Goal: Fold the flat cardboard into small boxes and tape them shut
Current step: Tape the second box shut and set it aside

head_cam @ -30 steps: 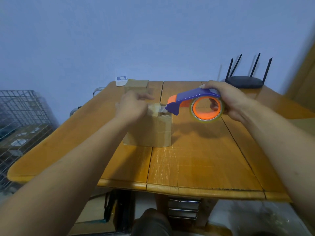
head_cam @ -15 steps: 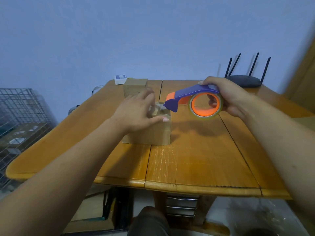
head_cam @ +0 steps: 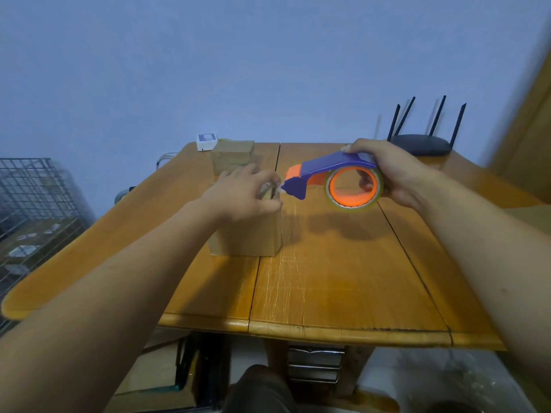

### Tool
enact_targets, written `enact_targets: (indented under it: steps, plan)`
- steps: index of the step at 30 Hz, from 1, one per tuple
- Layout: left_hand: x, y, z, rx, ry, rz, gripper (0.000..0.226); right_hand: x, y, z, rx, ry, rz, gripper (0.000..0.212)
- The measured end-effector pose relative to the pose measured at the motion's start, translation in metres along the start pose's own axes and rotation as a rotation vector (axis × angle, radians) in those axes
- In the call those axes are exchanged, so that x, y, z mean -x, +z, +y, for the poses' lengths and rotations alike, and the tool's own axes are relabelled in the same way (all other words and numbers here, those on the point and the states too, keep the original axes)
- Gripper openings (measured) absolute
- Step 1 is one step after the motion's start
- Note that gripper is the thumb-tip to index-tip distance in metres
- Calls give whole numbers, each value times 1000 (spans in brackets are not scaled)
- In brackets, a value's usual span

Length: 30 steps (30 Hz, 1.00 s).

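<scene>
Left arm comes in from bottom left, forearm stretched across the table (head_cam: 328,278), left hand (head_cam: 243,193) palm-down on top of the near box (head_cam: 250,236). Its fingers are curled, thumb along the box's top right edge, and they pinch the tape end (head_cam: 278,191) right at that corner.

Right arm comes in from the right edge, wrist bent inward. Right hand (head_cam: 390,171) grips the tape dispenser (head_cam: 328,171) from the far side: one finger lies along the blue top and the others wrap through the orange core of the tape roll (head_cam: 353,190). The dispenser is held in the air, nose pointing left, just beside the left hand's fingertips, above the box's right edge.

The near box stands on the table, left of the centre seam. A second box (head_cam: 232,158) sits behind it near the far edge, apart from it.

Hard to read:
- The left hand covers the box top, so the flaps and any tape on them are hidden.
- The tape end is a small whitish blur, and its contact with the box is unclear.
- Both arms are cut off at the frame edges.

Router (head_cam: 420,144) is at the far right of the table.
</scene>
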<state>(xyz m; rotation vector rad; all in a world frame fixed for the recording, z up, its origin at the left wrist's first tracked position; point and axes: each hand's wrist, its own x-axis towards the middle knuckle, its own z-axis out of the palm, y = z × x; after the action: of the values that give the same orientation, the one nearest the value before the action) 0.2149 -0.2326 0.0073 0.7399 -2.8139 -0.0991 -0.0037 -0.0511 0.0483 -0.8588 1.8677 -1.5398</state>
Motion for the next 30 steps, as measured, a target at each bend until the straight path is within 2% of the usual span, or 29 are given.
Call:
enact_targets:
  steps: [3, 8, 15, 20, 24, 28, 30]
  plan:
    - [4, -4, 2, 97, -10, 53, 54, 1, 4, 2, -11, 1, -8, 29]
    - [5, -6, -1, 371, 16, 207, 30, 1, 4, -4, -101, -28, -25, 23]
    - [8, 6, 1, 635, 74, 357, 43, 7, -3, -25, -89, -55, -33, 35]
    - [17, 30, 20, 924, 122, 518, 40, 10, -5, -34, -13, -81, -52, 37]
    - [21, 64, 30, 1087, 53, 645, 33, 7, 3, -42, 124, -92, -80, 41]
    - [23, 79, 26, 1122, -1, 654, 29, 1, 19, -48, 242, -122, -89, 44]
    - [28, 79, 20, 1130, -11, 637, 36, -1, 29, -51, 283, -133, -97, 43]
